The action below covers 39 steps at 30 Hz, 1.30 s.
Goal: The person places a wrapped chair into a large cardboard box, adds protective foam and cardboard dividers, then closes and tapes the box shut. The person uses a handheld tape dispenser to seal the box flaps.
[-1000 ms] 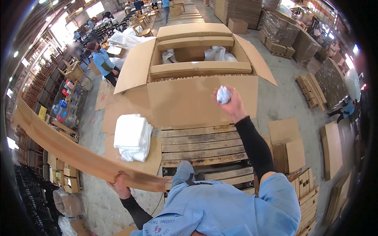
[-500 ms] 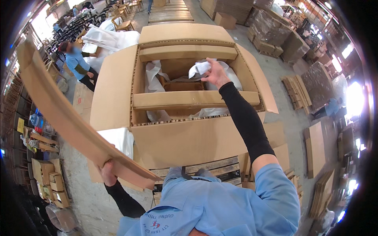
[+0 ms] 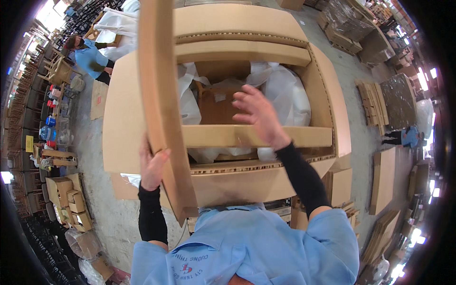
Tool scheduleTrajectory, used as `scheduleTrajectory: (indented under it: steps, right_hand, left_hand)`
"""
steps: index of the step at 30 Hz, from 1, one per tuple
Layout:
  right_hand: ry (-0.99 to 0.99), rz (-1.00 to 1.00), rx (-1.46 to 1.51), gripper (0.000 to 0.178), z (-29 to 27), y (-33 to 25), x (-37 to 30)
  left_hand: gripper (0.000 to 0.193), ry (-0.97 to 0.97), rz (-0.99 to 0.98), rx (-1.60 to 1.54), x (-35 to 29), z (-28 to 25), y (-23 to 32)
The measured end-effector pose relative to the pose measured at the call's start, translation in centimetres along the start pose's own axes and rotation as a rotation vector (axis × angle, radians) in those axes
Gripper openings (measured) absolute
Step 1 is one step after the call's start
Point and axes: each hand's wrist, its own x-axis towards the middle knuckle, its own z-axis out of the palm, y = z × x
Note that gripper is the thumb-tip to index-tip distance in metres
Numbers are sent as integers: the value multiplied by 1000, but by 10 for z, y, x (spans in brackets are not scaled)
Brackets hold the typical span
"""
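A large open cardboard carton stands in front of me, with a cardboard brace across its opening and white plastic wrapping around brown furniture inside. My left hand grips a long cardboard strip that stands on edge along the carton's left side, reaching from near my chest to the top of the picture. My right hand hovers over the carton's opening with its fingers spread and nothing in it.
A person in a blue shirt works at the upper left beside white plastic sheeting. Small cartons and chairs line the left. Flat cardboard sheets and stacks lie on the floor to the right.
The white wad that my right hand held is gone from it; the hand is now spread over the opening. My left hand has swung the cardboard strip up over the carton's left side.
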Motion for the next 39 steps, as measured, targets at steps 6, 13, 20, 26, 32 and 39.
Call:
scheduleTrajectory:
  steps: [6,13,20,26,32,39]
  right_hand:
    - [26,-325,-463,97,78,49,19]
    - [172,-226,-574,95,5,92,75]
    - [283,-168,-838,92,-2,71,57]
    - [158,-62,-778,98,9,66,54]
    - [104,29,-109,37,-37,60,45]
    - [320,36,119,48,-157,18,1]
  left_hand:
    - [31,-90,81,22,56,96,-57]
    - [26,8,-85,-3,107,99,-147]
    - [61,46,-148,-92,106,91,-141]
    - [92,-21,-208,-32,116,86,-138]
    - [77,-18,-172,48,120,83,-148]
    - [64,78,312,549,107,120,-88]
